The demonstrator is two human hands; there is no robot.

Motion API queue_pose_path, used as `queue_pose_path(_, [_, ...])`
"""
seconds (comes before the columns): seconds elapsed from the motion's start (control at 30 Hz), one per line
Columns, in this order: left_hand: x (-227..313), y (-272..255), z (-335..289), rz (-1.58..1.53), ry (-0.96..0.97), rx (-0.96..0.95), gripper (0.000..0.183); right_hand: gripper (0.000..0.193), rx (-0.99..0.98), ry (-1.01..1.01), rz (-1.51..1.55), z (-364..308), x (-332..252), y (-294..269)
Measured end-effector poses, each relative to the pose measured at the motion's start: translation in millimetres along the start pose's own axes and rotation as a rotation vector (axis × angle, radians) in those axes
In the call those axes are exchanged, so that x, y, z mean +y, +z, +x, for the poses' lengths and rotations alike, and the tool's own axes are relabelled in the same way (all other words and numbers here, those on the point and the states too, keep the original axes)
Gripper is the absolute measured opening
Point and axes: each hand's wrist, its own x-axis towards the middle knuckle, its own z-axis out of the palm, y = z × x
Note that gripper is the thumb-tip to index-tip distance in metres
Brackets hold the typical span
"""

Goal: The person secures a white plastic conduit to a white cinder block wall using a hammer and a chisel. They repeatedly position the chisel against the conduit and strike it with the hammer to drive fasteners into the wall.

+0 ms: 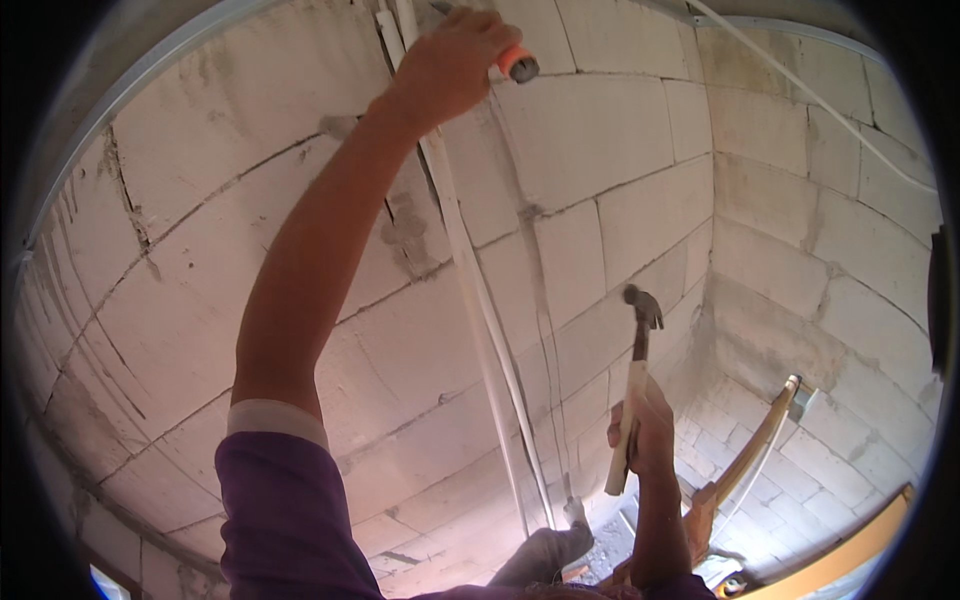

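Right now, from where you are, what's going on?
Someone is working at a block wall with a tool in each hand. The left hand, raised high by the white pipes, grips an orange-handled tool; its far end is mostly hidden. Lower down, the right hand holds a hammer, head up, apart from that tool. Another person's grey sleeve shows at the bottom.

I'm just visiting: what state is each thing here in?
Left hand: raised, closed around the orange-handled tool
Orange-handled tool: gripped, partly hidden by the hand
Right hand: closed around the hammer
Hammer: held nearly upright, head up
White pipes: running up along the wall
Wall: bare blocks, joints showing
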Motion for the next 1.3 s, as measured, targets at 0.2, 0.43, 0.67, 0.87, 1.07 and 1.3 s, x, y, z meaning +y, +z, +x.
queue_pose_path(0.2, [-3.8, -4.2, 5.6, -0.022, 0.049, -0.04, 0.022, 0.039, 0.14, -0.245, -0.38, 15.8, 15.6, 16.8])
queue_pose_path(0.43, [-7.2, -6.3, 9.9, -0.072, 0.011, -0.063, 0.02, 0.056, -0.219, -0.599, -0.03, 33.4, -19.2, 47.4])
queue_pose_path(0.67, [-11.1, 2.0, 1.3, -0.027, -0.009, 0.04, 0.033, 0.044, -0.178, -0.704, -0.08, 52.8, -61.3, 114.5])
queue_pose_path(0.87, [-11.5, -2.4, 6.8, -0.073, -0.055, 0.025, 0.04, 0.043, 0.053, -0.971, -0.608, 111.6, -68.8, 159.7])
queue_pose_path(1.07, [-8.5, -5.8, 11.3, -0.123, -0.082, 0.041, 0.036, 0.042, 0.192, -1.279, -0.589, 143.3, -66.7, 181.9])
queue_pose_path(1.3, [-18.3, -3.9, 2.3, -0.056, 0.016, 0.068, 0.037, 0.04, 0.161, -0.966, -0.592, 143.6, -84.0, 217.6])
